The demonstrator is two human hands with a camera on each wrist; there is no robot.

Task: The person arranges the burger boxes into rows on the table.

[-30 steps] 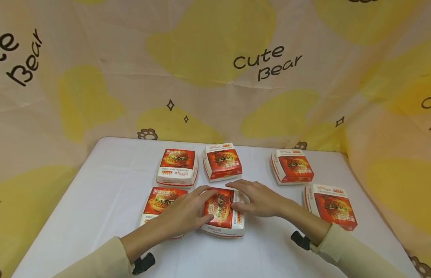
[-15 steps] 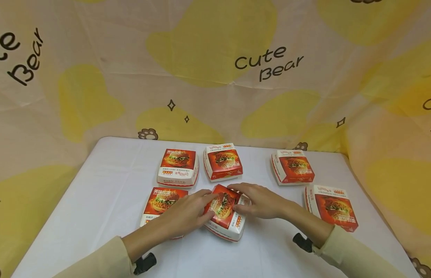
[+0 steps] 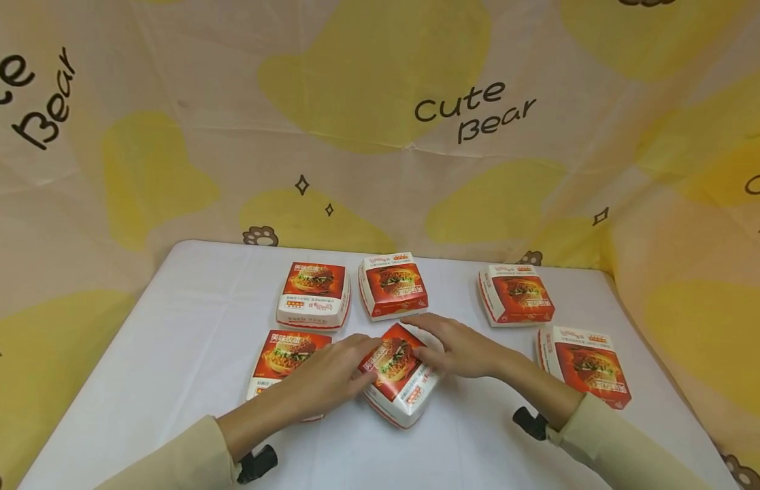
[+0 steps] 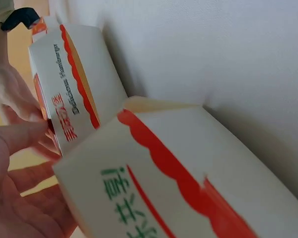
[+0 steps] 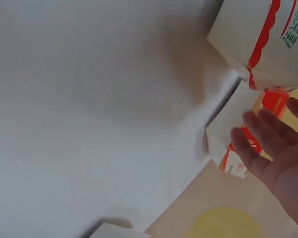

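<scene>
A red-and-white burger box [image 3: 397,364] sits turned at an angle at the middle front of the table, between both hands. My left hand [image 3: 337,371] touches its left side with thumb and fingertips, its fingers nearly straight in the left wrist view. My right hand [image 3: 465,348] lies along the box's upper right side, thumb near the top face. Extended, spread fingers show on the right hand [image 5: 275,148] in the right wrist view. Beneath my left forearm, a second burger box [image 3: 290,352] is partly hidden; it fills the front of the left wrist view.
Two burger boxes stand side by side behind, one at left [image 3: 314,292] and one at centre [image 3: 393,284]. Two more are at right, one farther back [image 3: 517,292] and one nearer [image 3: 588,364] by the right forearm. A printed cloth [image 3: 355,102] hangs behind the white table [image 3: 153,367].
The middle burger box has turned from square to slanted, its near end swinging right. Both hands have stayed beside it, with small shifts. The other boxes have not moved.
</scene>
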